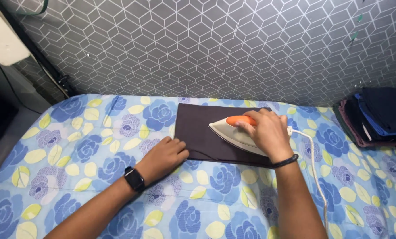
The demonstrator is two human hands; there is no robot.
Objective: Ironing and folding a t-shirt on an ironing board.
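A dark brown folded cloth (pixel 199 128) lies flat on a blue flowered sheet (pixel 96 146). My right hand (pixel 266 130) grips the orange handle of a white electric iron (pixel 229 129), which rests on the cloth with its tip pointing left. My left hand (pixel 162 157) presses flat on the cloth's near left corner, fingers together. A black watch sits on my left wrist and a black band on my right.
The iron's white cord (pixel 314 163) runs down the sheet at the right. A stack of folded dark and blue clothes (pixel 377 116) sits at the far right. A grey patterned wall (pixel 207 44) stands behind the surface.
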